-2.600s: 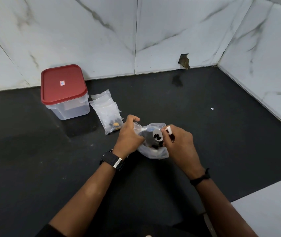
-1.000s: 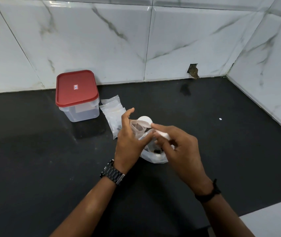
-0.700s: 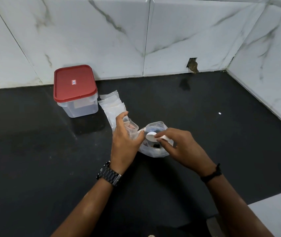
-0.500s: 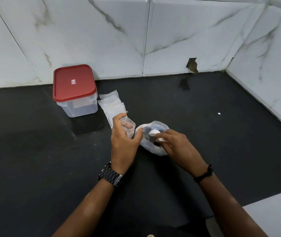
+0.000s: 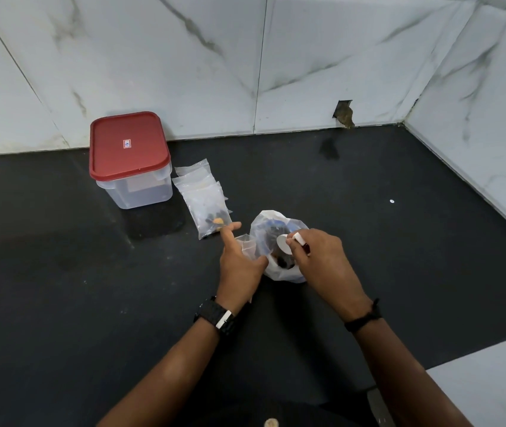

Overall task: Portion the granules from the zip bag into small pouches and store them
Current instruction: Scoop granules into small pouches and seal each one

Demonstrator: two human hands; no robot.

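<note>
Zip bag on bench, mouth open. Left grip pinching small pouch; right grip holding white scoop inside bag.

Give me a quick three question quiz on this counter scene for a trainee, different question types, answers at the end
1. True or false: the red lid is off the container.
2. Which hand holds the white scoop in the zip bag?
3. The filled pouches lie: A) right beside the container, B) inside the container, C) at the wall's corner.

Key: 1 false; 2 the right hand, while the left hand holds a small pouch; 3 A.
</note>
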